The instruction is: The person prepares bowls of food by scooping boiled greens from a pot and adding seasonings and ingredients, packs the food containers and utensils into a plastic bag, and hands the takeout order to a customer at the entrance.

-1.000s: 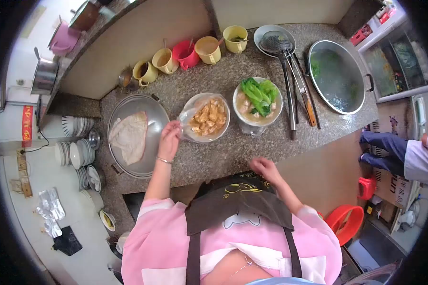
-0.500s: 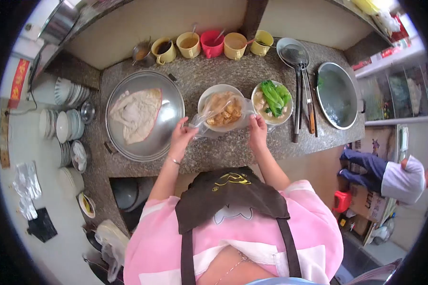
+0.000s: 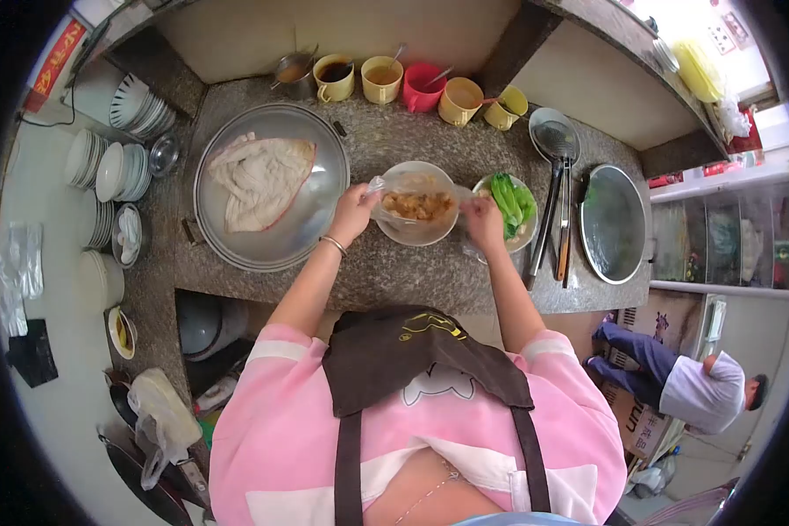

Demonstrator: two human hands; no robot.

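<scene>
In the head view a white bowl (image 3: 416,238) of brown chunky food (image 3: 417,207) stands on the counter before me. Thin clear plastic, like a bag (image 3: 375,186), lies across its top. At the bowl's left rim my left hand (image 3: 352,216) is closed on a bunched edge of this bag. My right hand (image 3: 485,223) is closed at the right rim, slightly blurred, with the bag's other side in its fingers. It partly covers a second bowl (image 3: 524,238), which holds leafy greens (image 3: 509,200).
A large metal lid (image 3: 324,145) with a cloth (image 3: 267,184) on it is at left. Several cups (image 3: 381,81) line the back wall. Long-handled strainers (image 3: 556,145) and a pot of water (image 3: 614,223) stand at right. A person (image 3: 706,390) is farther right.
My view has shifted and turned slightly. Both hands have drawn the plastic bag's edges up to the bowl's sides, higher on the bowl than before.
</scene>
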